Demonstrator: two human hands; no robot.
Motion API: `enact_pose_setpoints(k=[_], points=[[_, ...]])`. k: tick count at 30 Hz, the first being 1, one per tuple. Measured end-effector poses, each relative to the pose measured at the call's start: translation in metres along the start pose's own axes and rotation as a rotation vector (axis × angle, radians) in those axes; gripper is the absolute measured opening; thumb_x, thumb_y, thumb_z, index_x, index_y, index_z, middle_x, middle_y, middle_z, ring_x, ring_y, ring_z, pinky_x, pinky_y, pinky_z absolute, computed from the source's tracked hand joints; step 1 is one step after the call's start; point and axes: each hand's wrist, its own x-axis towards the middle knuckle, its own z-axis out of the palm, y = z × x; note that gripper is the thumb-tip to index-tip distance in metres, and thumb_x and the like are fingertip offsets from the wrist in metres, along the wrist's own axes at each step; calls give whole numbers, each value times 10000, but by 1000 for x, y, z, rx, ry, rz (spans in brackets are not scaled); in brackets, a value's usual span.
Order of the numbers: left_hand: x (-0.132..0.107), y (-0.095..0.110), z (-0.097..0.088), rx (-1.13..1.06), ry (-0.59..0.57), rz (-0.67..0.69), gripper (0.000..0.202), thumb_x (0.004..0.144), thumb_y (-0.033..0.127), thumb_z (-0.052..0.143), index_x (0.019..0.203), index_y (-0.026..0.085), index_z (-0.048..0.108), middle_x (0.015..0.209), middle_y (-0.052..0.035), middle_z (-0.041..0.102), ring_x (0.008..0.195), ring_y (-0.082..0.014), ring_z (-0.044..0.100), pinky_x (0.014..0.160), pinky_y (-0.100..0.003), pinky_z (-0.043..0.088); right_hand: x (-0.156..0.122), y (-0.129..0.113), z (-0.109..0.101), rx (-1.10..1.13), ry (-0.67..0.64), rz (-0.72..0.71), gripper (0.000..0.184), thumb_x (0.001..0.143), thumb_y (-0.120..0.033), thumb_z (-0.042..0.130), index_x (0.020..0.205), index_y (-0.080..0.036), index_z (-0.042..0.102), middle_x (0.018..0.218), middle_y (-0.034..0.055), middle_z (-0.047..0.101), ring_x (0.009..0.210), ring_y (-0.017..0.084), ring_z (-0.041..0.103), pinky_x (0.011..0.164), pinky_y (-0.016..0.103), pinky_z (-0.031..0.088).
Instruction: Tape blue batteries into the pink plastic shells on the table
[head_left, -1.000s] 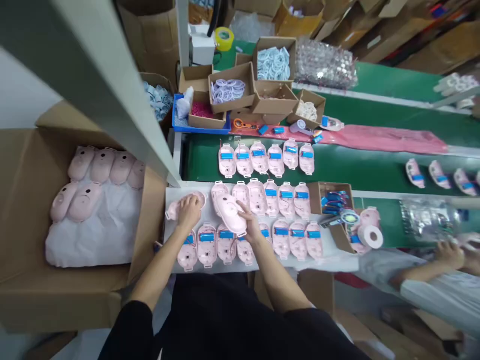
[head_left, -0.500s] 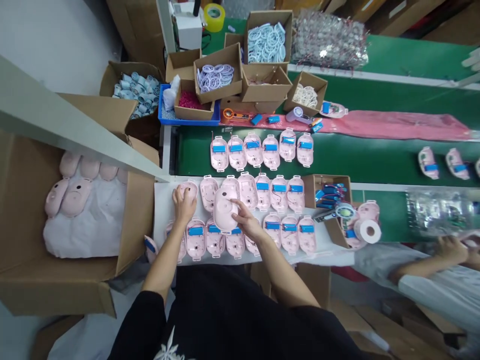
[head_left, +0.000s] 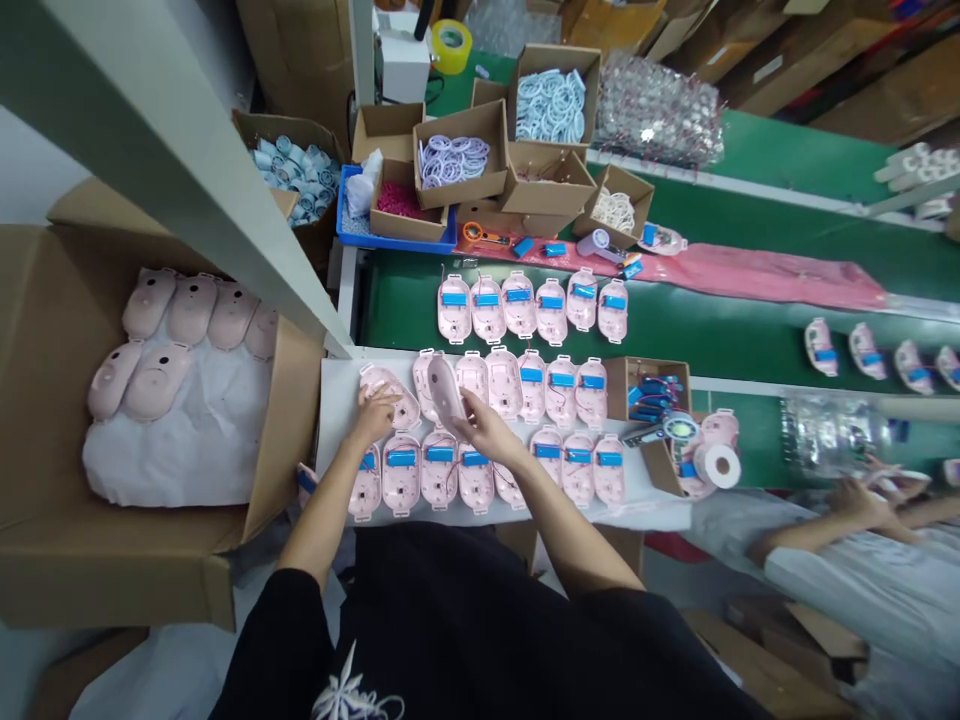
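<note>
1. Far left: open carton [head_left: 45,420] with pink covers [head_left: 154,375] lying on white wrap. Same count in view as a second ago; nothing taken from it in this window.
2. Left hand [head_left: 373,412] sits on a pink shell [head_left: 397,398] at the left end of the desk's [head_left: 337,400] far row. Fingers lie curled over the shell's near edge; can't tell whether they pinch it or just press it flat. The hand was already on that shell 1 s ago, so it acts as a steadying hold.
3. Right hand [head_left: 480,430] holds a pink cover [head_left: 444,388], pinched between thumb and fingers. Change: 1 s ago the cover lay broad-side up in the hand, now it stands on edge, tilted towards the left hand's shell. My read: it's being turned to mate with that shell, not yet seated.
4. Two rows of open shells with blue batteries [head_left: 480,470] fill the desk, just beside both hands. More of them lie on the green belt [head_left: 712,330] beyond.
5. Right of the rows: small box of blue parts [head_left: 652,390], then a white tape roll [head_left: 721,465].
6. Far right: a co-worker's hand [head_left: 855,497] near a clear bag [head_left: 840,435], well apart from the cover.
</note>
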Motion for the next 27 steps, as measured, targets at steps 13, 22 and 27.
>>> enact_pose_setpoints(k=[13,22,27], points=[[-85,-30,-44,-831,351,-434,770,915,760,444,1345,156,655,1074,-145,778,1014,-321,742,851,-459,603,42,-46,123,-678,-73,-455,439,974,-85,544,1248,-357,755,1295,76,685,1279,302,497,1094,507,317],[-65,-60,-44,-211,458,-584,453,927,267,514,1358,165,606,1377,-191,651,1345,-340,582,1148,-477,445,112,-15,132,-742,-36,-259,489,1022,-346,516,1492,-224,566,1563,146,510,1393,352,400,1148,508,276],[-42,-48,-17,-54,389,-525,535,943,196,440,1463,85,497,1455,-261,556,1397,-359,531,1165,-483,426,111,-6,138,-700,92,-9,645,1043,-489,411,1599,-161,408,1617,191,435,1418,366,374,1171,550,235]])
